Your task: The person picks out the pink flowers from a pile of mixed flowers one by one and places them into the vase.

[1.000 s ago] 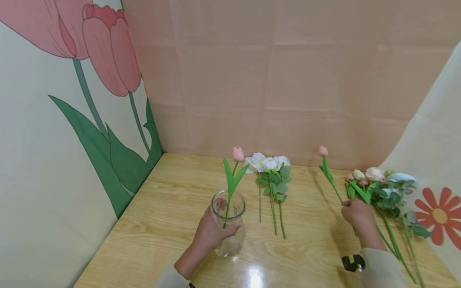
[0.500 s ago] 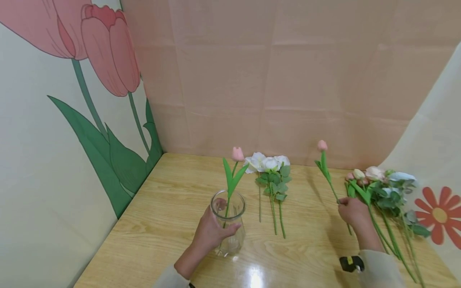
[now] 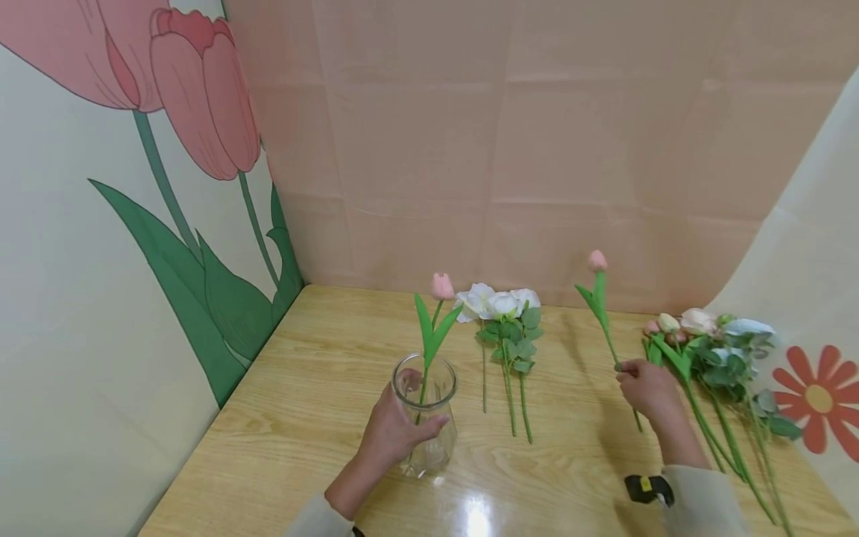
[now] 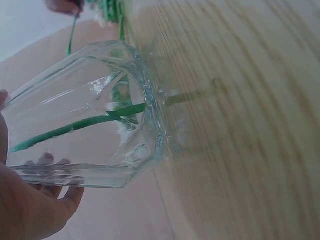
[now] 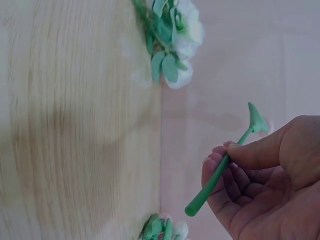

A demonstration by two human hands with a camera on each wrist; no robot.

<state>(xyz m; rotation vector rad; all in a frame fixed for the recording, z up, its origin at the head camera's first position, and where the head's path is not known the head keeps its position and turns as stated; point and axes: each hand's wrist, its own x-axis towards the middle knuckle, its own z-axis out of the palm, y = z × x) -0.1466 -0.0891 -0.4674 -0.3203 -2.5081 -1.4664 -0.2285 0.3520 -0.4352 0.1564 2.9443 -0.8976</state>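
Observation:
A clear glass vase (image 3: 432, 447) stands on the wooden table, and my left hand (image 3: 392, 429) grips its side, thumb across the front. One pink tulip (image 3: 442, 287) stands inside it, bloom and two green leaves above the rim. In the left wrist view its green stem (image 4: 75, 126) shows through the faceted glass, reaching the bottom. Over at the right, my right hand (image 3: 651, 391) pinches a second pink tulip (image 3: 597, 261) by the stem, between thumb and fingers. That tulip is held upright; the right wrist view shows the stem's cut end (image 5: 192, 210) poking out below the fingers.
Several white flowers (image 3: 503, 306) with green leaves lie between the hands, stems toward me. A mixed bunch of flowers (image 3: 718, 343) lies at the table's right end. A peach cloth (image 3: 537, 149) hangs behind the table (image 3: 302, 358), and a tulip-printed panel (image 3: 134, 298) borders the left.
My right hand has moved left and slightly away from the mixed bunch, lifting the tulip, whose stem now stands straighter. My left hand and the vase have stayed put.

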